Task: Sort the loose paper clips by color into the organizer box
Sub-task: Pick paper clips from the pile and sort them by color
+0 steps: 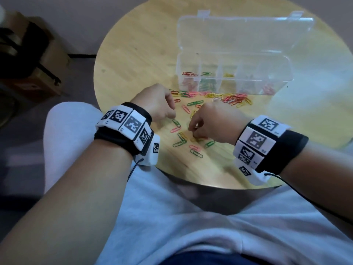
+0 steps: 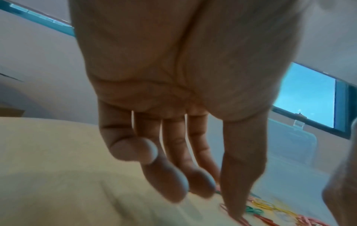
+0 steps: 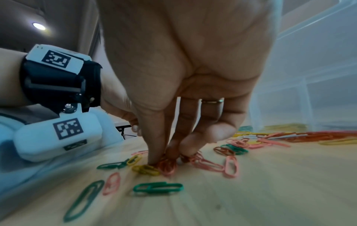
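Note:
A clear organizer box (image 1: pixel 235 81) stands with its lid (image 1: pixel 244 35) open at the back of the round wooden table (image 1: pixel 133 44). Red, green and yellow clips lie in its compartments. Loose paper clips (image 1: pixel 231 98) of several colors are strewn in front of it. My right hand (image 1: pixel 193 131) points down among them, and its thumb and fingers (image 3: pixel 166 159) pinch a red paper clip (image 3: pixel 168 165) on the tabletop. A yellow clip (image 3: pixel 145 169) and a green clip (image 3: pixel 157 188) lie just beside it. My left hand (image 1: pixel 172 113) hovers to the left with relaxed fingers (image 2: pixel 173 191) and holds nothing.
The table's near edge (image 1: pixel 200 183) sits right above my lap in white clothing. A brown cardboard box (image 1: pixel 28 60) with a dark strap stands on the floor to the left. Bare tabletop lies left of the box and near the front edge.

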The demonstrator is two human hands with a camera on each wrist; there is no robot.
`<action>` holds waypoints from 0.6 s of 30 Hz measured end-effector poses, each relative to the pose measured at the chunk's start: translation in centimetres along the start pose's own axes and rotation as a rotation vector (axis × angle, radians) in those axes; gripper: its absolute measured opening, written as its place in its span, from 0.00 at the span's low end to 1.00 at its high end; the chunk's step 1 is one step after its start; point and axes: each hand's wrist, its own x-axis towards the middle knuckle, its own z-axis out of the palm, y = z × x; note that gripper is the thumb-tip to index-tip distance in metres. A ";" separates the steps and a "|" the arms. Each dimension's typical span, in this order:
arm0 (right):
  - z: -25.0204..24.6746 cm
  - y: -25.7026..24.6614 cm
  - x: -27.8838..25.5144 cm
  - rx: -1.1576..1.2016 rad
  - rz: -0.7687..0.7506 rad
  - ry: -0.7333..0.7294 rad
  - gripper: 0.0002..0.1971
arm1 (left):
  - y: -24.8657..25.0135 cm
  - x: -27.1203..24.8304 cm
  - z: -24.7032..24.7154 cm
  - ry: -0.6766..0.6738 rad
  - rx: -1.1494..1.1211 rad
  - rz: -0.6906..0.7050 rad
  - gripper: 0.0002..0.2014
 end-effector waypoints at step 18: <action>0.1 0.7 -1.3 0.070 0.017 -0.011 0.05 | 2.0 -0.9 2.1 -0.107 0.238 0.043 0.08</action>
